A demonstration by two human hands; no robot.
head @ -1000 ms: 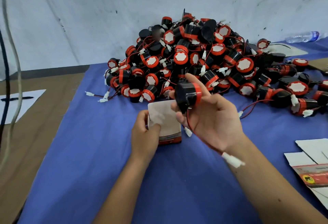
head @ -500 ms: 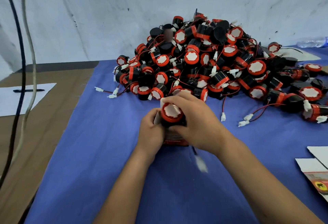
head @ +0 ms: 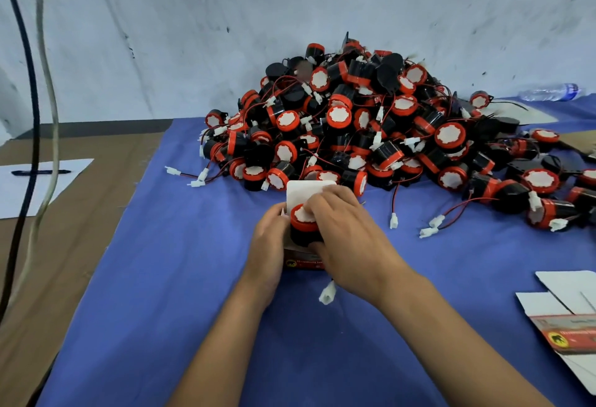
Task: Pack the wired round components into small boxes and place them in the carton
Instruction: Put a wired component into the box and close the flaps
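Observation:
A big pile of black-and-red round components (head: 371, 122) with red wires and white plugs lies on the blue cloth. In front of it stands a small white-and-red box (head: 304, 192) with its top flap up. My left hand (head: 269, 245) grips the box's left side. My right hand (head: 348, 242) holds one round component (head: 301, 224) at the box's open top, its red rim and white face up. The component's white plug (head: 327, 293) hangs out below my right wrist. No carton is in view.
Flat unfolded small boxes (head: 567, 319) lie at the right edge. A paper sheet with a pen (head: 35, 177) rests on the brown table at left, behind two hanging cables (head: 32, 135). A plastic bottle (head: 548, 92) lies at the far right.
My right hand brought the component from above the box down into its open top. The box flap now stands up behind the component. The camera view shifted slightly.

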